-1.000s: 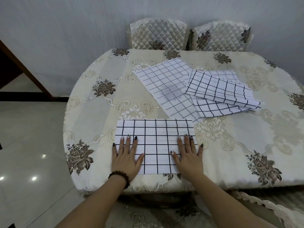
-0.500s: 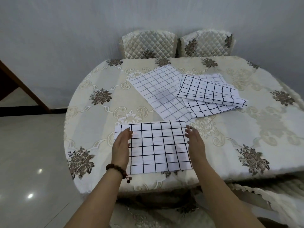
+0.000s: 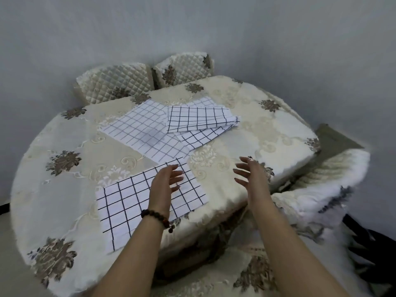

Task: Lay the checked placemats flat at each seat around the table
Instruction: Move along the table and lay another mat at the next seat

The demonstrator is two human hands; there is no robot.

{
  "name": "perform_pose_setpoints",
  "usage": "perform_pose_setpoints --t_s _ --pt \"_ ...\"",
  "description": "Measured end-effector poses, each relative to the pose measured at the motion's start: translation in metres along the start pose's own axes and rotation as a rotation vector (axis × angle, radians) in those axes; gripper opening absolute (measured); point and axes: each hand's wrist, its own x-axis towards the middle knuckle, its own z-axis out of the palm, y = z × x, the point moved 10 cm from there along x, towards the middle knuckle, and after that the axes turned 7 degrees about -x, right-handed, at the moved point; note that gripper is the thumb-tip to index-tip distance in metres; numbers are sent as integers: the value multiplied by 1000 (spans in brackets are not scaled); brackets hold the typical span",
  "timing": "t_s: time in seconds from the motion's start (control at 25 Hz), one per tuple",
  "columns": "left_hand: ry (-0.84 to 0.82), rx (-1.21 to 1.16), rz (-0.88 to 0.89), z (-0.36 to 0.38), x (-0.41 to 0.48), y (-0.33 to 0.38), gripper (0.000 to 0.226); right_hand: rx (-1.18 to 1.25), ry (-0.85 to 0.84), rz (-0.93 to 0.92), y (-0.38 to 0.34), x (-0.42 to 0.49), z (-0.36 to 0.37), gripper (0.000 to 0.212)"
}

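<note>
Cream brocade with brown flower sprays covers the round table (image 3: pixel 64 133), its cloth hanging over the edge and hiding the base in shadow. A white placemat (image 3: pixel 128 202) with a wide black grid lies flat at the near seat, one corner hidden under the person's left hand (image 3: pixel 166 181), which hovers above it with fingers spread and holds nothing. The right hand (image 3: pixel 252 174) is likewise open and empty, raised over bare cloth just right of the mat; motion blur softens both hands, so whether either touches the surface cannot be told. A bracelet (image 3: pixel 157 217) of dark beads circles the left wrist. Farther back, a finer-checked mat (image 3: pixel 145 129) lies at an angle, a grey patch at its centre, and a loose pile of further mats (image 3: pixel 199 118) overlaps its right edge; how many sheets are stacked there is unclear. Two quilted chair backs (image 3: pixel 120 82) stand against the grey wall behind the table. At the right, another padded chair (image 3: pixel 327 185) is blurred and partly cut off.
</note>
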Motion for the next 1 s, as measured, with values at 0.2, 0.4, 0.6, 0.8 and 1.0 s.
perform_pose_setpoints --t_s 0.2,0.4,0.6,0.8,1.0 --pt "-337 78 -48 144 -39 -28 30 153 382 -121 -26 -39 -164 19" --pt "-619 110 -139 268 -103 -81 27 187 748 -85 -11 -118 -319 18" --pt "-845 178 -200 357 -184 -133 22 239 1013 -41 22 -202 -425 18" --pt "-962 257 -243 413 -238 -172 27 270 1147 -5 50 -236 -491 19" --pt "-951 291 -169 467 -248 -192 22 275 1110 23 62 -209 -551 21"
